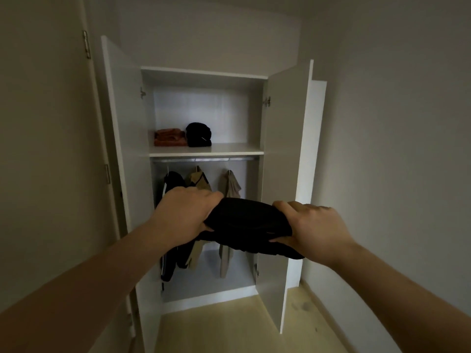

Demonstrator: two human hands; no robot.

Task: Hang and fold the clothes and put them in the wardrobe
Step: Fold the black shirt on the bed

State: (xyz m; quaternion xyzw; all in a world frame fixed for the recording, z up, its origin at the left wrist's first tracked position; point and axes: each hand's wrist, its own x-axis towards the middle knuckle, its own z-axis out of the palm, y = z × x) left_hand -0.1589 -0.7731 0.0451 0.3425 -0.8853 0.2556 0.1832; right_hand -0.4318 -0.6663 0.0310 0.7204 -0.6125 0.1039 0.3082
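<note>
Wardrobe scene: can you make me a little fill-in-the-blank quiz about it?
The left hand and right hand hold a folded garment coloured ____.
On the shelf, the orange pile lies ____ of the black pile.
From the rail hang ____ clothes.
The wardrobe doors stand ____.
Missing: black, left, three, open.

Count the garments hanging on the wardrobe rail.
3: black garment at the left, tan garment in the middle, beige garment at the right. Held black bundle covers their middles; rail shows no fourth hanger.
</note>
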